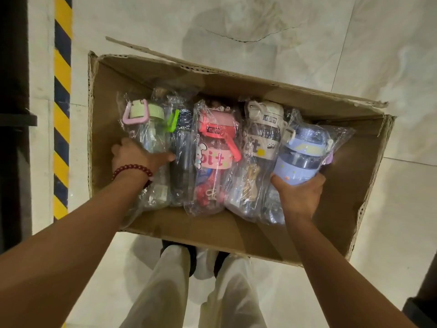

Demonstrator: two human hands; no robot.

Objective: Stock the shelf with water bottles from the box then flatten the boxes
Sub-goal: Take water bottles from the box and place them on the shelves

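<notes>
An open cardboard box [354, 185] stands on the floor below me, holding several water bottles in clear plastic bags. From left lie a clear bottle with a green lid and pink handle [146, 124], a dark bottle with a green clip [182, 147], a pink bottle [215, 147], a cream-lidded bottle [262, 129] and a lilac bottle [300, 157]. My left hand [137, 157] grips the clear green-lidded bottle around its middle. My right hand [300, 197] holds the base of the lilac bottle, which is tilted up.
A yellow-and-black hazard stripe [62, 110] runs along the floor at left beside a dark shelf frame [14, 119]. Pale marble floor [260, 31] surrounds the box. My legs [189, 292] stand at the box's near side. A dark object [423, 308] sits at bottom right.
</notes>
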